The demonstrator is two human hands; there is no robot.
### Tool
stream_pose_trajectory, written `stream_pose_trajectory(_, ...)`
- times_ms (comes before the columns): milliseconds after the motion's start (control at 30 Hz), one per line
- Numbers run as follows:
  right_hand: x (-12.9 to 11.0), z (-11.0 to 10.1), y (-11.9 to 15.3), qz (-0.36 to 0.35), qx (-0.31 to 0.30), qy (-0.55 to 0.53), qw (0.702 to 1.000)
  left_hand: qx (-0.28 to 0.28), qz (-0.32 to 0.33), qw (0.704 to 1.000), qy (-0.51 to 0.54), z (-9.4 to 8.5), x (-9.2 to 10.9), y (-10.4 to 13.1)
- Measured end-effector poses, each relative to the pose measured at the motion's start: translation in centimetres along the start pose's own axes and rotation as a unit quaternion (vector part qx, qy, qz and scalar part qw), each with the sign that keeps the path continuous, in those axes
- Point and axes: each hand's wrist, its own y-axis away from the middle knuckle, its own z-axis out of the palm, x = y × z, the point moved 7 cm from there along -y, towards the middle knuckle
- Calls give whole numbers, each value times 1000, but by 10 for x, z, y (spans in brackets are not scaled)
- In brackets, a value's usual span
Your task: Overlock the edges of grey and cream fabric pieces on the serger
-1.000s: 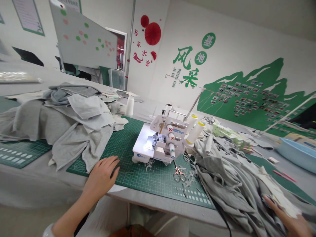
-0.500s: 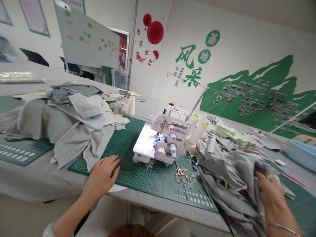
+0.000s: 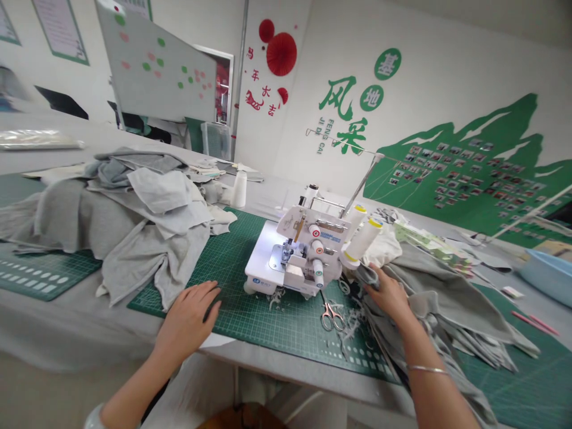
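My left hand lies flat on the green cutting mat, fingers spread, beside a pile of grey cloth. To the right of it stands a white overlock sewing machine with its lamp lit. My right hand is at the left part of a second grey cloth heap, its fingers closed on a fold of grey fabric just right of the machine's thread cones. Copper-coloured scissors rest on the mat between my hands, among thread scraps.
A white thread cone stands behind the left pile. At the far right are a blue basin and pink tools. A clear plastic packet lies at the far left. The table's front edge runs below the mat.
My right hand has moved left across the cloth heap, towards the machine, and the fabric there has shifted and spread out. My left hand has stayed nearly in place.
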Motion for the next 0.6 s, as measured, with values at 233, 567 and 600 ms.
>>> stream_pose_trajectory(233,4,-10,51,-21,-67,67,995,12,4,1000,1,0,-1,1)
stream_pose_trajectory(567,20,-83,35,101,150,97,979,3,-2,1000,3,2,-2,2)
stream_pose_trajectory(600,23,-81,29,111,141,97,979,1,-2,1000,3,2,-2,3)
